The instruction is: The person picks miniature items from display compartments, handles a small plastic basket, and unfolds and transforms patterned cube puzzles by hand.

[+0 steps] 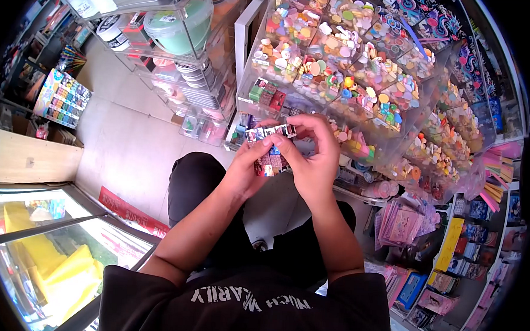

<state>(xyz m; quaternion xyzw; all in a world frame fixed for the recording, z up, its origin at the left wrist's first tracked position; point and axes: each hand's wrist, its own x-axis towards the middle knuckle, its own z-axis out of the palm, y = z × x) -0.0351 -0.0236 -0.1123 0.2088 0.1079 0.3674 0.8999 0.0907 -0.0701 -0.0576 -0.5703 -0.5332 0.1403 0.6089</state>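
Note:
Both hands meet in front of my knees around a small bundle of little printed boxes or cards (272, 161), with colourful pictures on their faces; their exact kind is too small to make out. My left hand (245, 167) grips the bundle from the left, thumb across its front. From the other side my right hand (311, 158) holds it too, its thumb pressed on the face and its fingers curled behind the top edge. Just beyond the hands, a clear compartment holds similar small printed pieces (267, 94) in green and red.
A tiered clear display (346, 68) full of small colourful charms rises ahead and to the right. At the left stand a wire rack (181, 61) with a green-lidded tub (177, 25) and a glass case (54, 263). Pink packets (401, 222) hang at the right.

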